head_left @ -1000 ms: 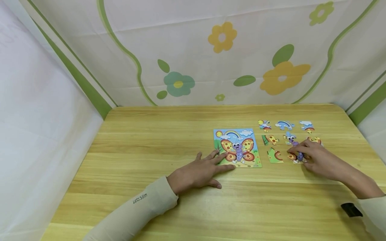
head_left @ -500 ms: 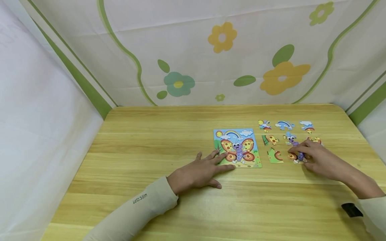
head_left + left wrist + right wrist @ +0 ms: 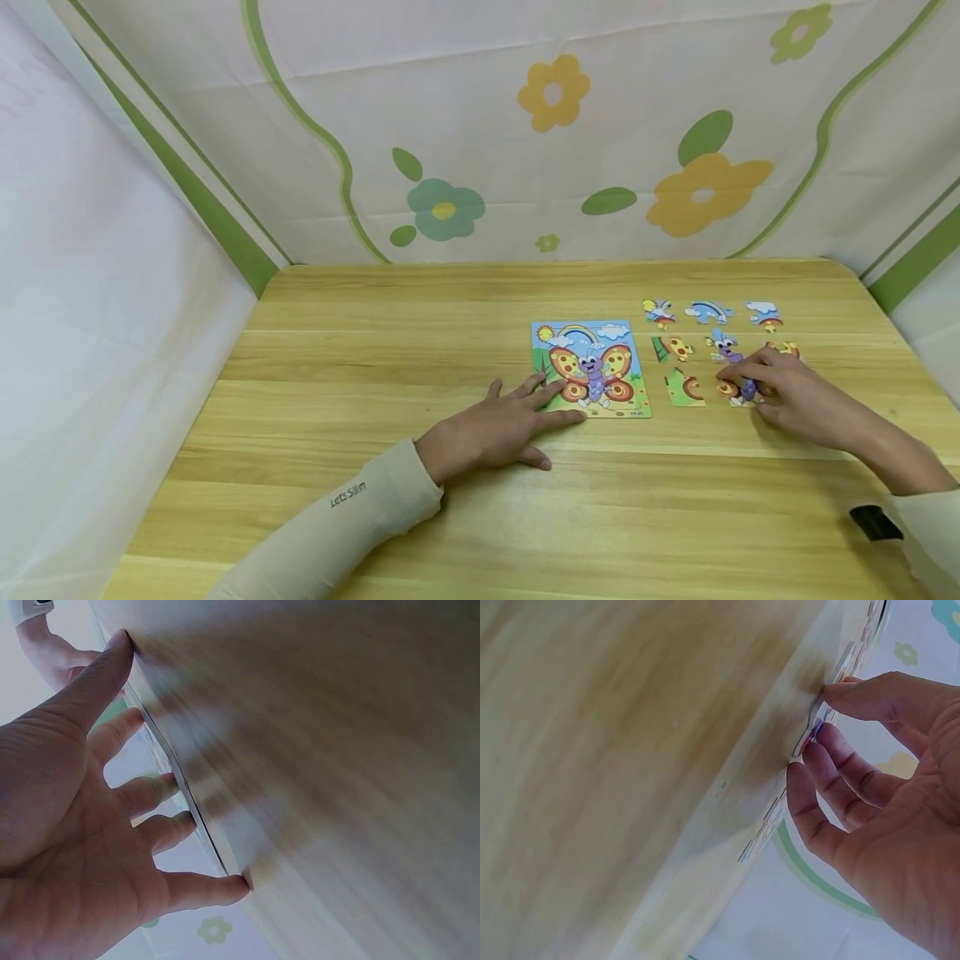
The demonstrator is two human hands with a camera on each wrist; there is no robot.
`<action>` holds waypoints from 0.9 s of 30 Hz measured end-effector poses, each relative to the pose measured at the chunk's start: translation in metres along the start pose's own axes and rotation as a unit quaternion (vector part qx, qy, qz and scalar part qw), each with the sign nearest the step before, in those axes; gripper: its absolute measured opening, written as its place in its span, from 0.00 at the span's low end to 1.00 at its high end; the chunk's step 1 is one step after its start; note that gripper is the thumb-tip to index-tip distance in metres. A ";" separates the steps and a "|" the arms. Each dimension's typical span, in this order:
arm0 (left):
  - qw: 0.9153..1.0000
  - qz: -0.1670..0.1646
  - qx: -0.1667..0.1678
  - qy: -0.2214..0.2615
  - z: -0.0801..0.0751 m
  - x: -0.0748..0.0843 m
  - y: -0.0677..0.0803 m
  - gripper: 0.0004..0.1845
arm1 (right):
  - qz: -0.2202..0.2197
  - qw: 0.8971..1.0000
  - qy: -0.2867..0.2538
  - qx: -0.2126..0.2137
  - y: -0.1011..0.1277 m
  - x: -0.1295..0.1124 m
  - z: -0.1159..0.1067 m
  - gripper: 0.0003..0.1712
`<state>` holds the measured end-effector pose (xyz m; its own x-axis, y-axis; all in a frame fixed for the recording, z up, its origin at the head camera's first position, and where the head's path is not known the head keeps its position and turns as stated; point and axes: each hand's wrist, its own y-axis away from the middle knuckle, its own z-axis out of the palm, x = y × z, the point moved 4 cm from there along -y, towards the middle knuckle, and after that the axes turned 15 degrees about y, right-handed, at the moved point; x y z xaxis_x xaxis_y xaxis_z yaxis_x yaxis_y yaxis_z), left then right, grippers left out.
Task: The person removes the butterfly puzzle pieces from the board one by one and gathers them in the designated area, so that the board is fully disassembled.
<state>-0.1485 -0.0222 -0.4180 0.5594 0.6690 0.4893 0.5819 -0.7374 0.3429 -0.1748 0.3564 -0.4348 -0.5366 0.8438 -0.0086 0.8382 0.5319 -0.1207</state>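
Observation:
In the head view my left hand (image 3: 491, 425) lies with fingers spread, several fingertips resting on the lower left of a square butterfly picture board (image 3: 600, 333). The left wrist view shows those straight fingertips (image 3: 174, 782) along the board's thin edge, with the thumb on the table. To the right, my right hand (image 3: 802, 400) pinches a jigsaw piece (image 3: 747, 392) with a purple body and red swirl, lying on the table. Thumb and fingers sit at the edges of that piece (image 3: 810, 733) in the right wrist view. The hand partly hides it.
Other loose jigsaw pieces lie near it in rough rows: a rainbow piece (image 3: 708, 312), a cloud piece (image 3: 763, 313), a sun piece (image 3: 659, 312), a green piece (image 3: 684, 388) and a butterfly-face piece (image 3: 723, 346). A flowered curtain (image 3: 480, 125) hangs behind the wooden table (image 3: 360, 342).

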 end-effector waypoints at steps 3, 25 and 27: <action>1.000 0.000 0.000 -0.001 0.000 0.000 0.000 0.41 | 0.000 1.000 0.000 0.001 0.000 0.000 0.000 0.35; 1.000 0.004 0.004 -0.011 0.000 0.000 0.000 0.40 | -0.005 1.000 0.004 0.005 -0.002 -0.002 -0.002 0.34; 1.000 0.004 0.005 -0.008 0.000 0.000 0.000 0.40 | -0.009 1.000 0.010 0.017 -0.003 -0.003 -0.004 0.34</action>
<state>-0.1483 -0.0220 -0.4178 0.5732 0.6654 0.4782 0.5835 -0.7412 0.3319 -0.1755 0.3530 -0.4305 -0.5491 0.8356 0.0140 0.8245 0.5444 -0.1541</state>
